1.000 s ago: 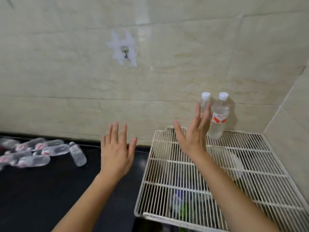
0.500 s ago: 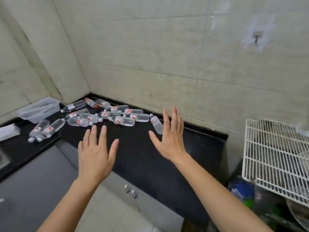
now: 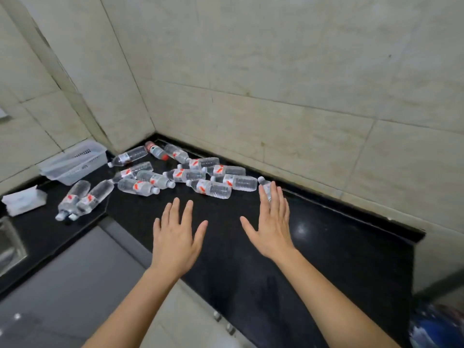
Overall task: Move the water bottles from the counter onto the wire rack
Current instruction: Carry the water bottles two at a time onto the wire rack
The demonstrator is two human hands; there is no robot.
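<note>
Several clear water bottles with red-and-white labels lie on their sides on the black counter (image 3: pixel 339 249), clustered toward the corner; one of them (image 3: pixel 213 189) is near the front of the pile. Two more bottles (image 3: pixel 85 198) lie at the left. My left hand (image 3: pixel 175 237) hovers above the counter with fingers spread, empty. My right hand (image 3: pixel 272 222) is also flat and spread, its fingertips covering part of the rightmost bottle (image 3: pixel 265 183). The wire rack is out of view.
A white plastic basket (image 3: pixel 75 160) sits at the left by the wall, with a white folded cloth (image 3: pixel 23 199) in front of it. A metal sink edge (image 3: pixel 10 244) shows at the far left. Tiled walls close the corner. Grey cabinet fronts lie below.
The view has swung left from the wire rack to the counter corner. Both hands have travelled with it, staying spread and empty, and are now closer to the bottles.
</note>
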